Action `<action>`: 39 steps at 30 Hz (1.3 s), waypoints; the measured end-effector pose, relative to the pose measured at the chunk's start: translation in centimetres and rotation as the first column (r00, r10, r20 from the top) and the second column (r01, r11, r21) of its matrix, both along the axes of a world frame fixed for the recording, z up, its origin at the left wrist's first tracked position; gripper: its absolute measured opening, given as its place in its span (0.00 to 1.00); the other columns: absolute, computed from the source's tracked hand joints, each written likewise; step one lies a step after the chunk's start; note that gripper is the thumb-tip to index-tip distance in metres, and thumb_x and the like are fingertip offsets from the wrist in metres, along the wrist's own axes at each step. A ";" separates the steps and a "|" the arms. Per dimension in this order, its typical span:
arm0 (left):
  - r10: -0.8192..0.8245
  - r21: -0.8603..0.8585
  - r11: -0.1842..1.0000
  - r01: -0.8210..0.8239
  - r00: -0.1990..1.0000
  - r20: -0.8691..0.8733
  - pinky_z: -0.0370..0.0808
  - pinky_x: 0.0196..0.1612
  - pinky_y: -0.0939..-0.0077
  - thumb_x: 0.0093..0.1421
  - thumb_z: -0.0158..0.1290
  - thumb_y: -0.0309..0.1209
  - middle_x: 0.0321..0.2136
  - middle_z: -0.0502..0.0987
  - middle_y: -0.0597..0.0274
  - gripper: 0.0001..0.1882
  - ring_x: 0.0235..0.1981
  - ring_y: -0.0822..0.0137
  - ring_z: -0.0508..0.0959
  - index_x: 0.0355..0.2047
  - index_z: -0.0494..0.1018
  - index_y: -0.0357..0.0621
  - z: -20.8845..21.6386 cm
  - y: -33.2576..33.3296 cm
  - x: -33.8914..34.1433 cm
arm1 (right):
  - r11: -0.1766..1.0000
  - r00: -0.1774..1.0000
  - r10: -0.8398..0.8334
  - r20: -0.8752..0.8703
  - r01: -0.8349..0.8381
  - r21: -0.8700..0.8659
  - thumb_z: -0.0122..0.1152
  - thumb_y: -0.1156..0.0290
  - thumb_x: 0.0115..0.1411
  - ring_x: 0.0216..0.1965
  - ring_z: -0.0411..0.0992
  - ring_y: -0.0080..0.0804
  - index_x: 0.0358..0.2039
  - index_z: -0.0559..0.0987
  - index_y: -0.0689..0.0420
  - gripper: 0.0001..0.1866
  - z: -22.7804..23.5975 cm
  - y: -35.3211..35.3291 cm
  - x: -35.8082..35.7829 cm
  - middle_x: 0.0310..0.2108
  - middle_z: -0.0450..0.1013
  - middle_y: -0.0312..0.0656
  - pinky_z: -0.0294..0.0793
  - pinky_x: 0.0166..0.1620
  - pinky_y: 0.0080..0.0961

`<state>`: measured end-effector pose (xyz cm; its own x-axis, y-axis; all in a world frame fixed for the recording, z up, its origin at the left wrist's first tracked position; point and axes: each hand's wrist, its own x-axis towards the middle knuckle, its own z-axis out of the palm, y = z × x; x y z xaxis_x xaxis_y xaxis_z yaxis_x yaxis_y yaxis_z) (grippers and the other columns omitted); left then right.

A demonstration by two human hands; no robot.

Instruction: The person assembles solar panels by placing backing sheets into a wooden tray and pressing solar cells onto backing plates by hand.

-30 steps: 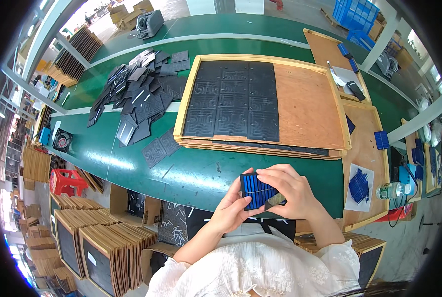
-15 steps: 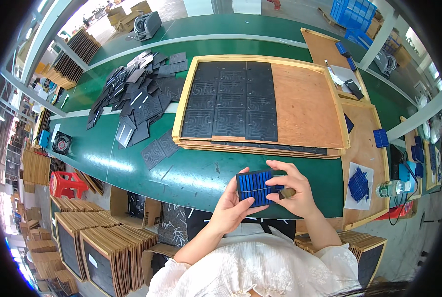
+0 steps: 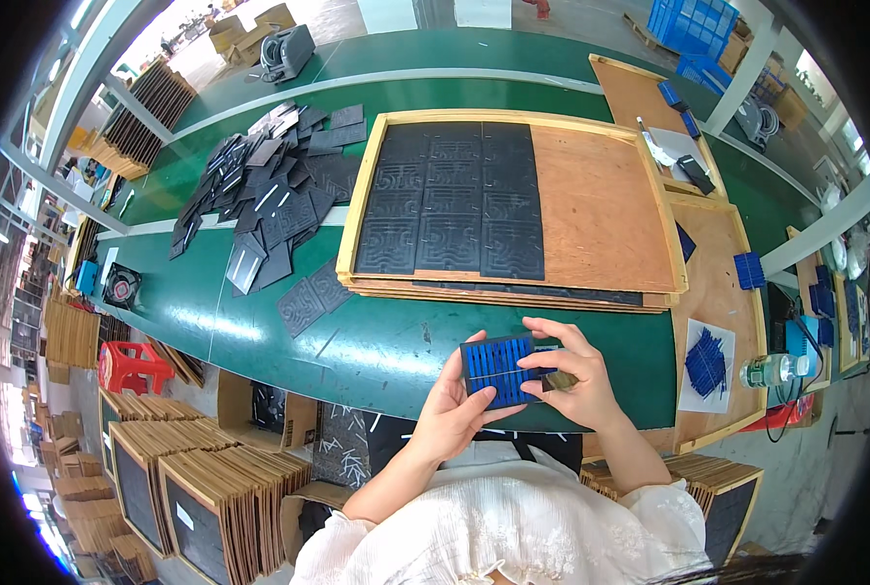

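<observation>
Above the near edge of the table, my left hand (image 3: 450,409) grips a small black square plate (image 3: 471,359) by its left side, thumb on its face. Blue solar cell strips (image 3: 498,370) lie in a row across the plate, crossed by a thin pale line. My right hand (image 3: 581,375) is closed at the plate's right side, its fingertips touching the strips. Between its fingers shows a dark and blue bit along with an olive-brown piece; the fingers partly hide both, so their kind is unclear.
Beyond my hands lies a wooden-framed tray (image 3: 606,205), partly filled with black moulded plates (image 3: 450,200). A heap of loose black plates (image 3: 269,185) is at left. To the right are a pile of blue strips (image 3: 706,363) on white paper and a plastic bottle (image 3: 771,370).
Both hands and the plate have shifted very slightly left. The olive-brown piece in my right hand shows less now. The grip looks the same.
</observation>
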<state>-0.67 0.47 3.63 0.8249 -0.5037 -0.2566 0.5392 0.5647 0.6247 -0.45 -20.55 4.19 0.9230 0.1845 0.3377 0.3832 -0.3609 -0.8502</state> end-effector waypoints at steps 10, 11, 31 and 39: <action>0.005 0.005 1.000 -0.005 1.000 0.009 0.78 0.57 0.48 0.66 0.42 0.13 0.64 0.62 0.49 0.38 0.59 0.50 0.73 0.72 0.44 0.52 -0.3 -0.1 0.1 | 1.000 1.000 -0.010 0.015 0.010 -0.014 0.77 0.75 0.43 0.52 0.73 0.41 0.39 0.85 0.52 0.19 -0.2 0.1 0.1 0.58 0.72 0.45 0.75 0.53 0.36; 0.004 -0.007 1.000 -0.003 1.000 0.012 0.77 0.57 0.46 0.67 0.41 0.15 0.64 0.62 0.49 0.36 0.60 0.50 0.72 0.72 0.45 0.52 -0.4 -0.1 0.1 | 1.000 1.000 -0.005 0.024 0.006 -0.022 0.77 0.75 0.45 0.51 0.73 0.40 0.40 0.84 0.52 0.19 -0.3 0.1 0.2 0.59 0.72 0.44 0.75 0.53 0.35; 0.126 -0.094 0.988 -0.121 0.991 0.043 0.69 0.64 0.47 0.74 0.34 0.26 0.66 0.59 0.52 0.28 0.66 0.53 0.65 0.72 0.45 0.54 -0.9 -1.5 -0.8 | 0.942 0.945 -0.149 -0.291 0.225 0.249 0.76 0.77 0.48 0.39 0.74 0.23 0.47 0.78 0.60 0.24 -0.6 0.6 1.7 0.37 0.77 0.36 0.74 0.45 0.21; 0.239 0.240 0.889 -0.390 0.842 0.483 0.76 0.56 0.68 0.67 0.50 0.18 0.57 0.69 0.51 0.25 0.54 0.63 0.76 0.63 0.58 0.39 -3.3 -1.3 -0.3 | 0.778 0.861 -0.072 -0.503 0.364 0.512 0.72 0.82 0.50 0.28 0.71 0.15 0.43 0.80 0.60 0.18 0.1 0.6 1.1 0.26 0.77 0.33 0.67 0.33 0.14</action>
<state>-0.93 -0.87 0.36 0.9866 -0.1509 0.0614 0.0018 0.3870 0.9221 0.63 -19.99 4.33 0.9818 -0.1339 -0.1344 -0.1023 0.2226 -0.9695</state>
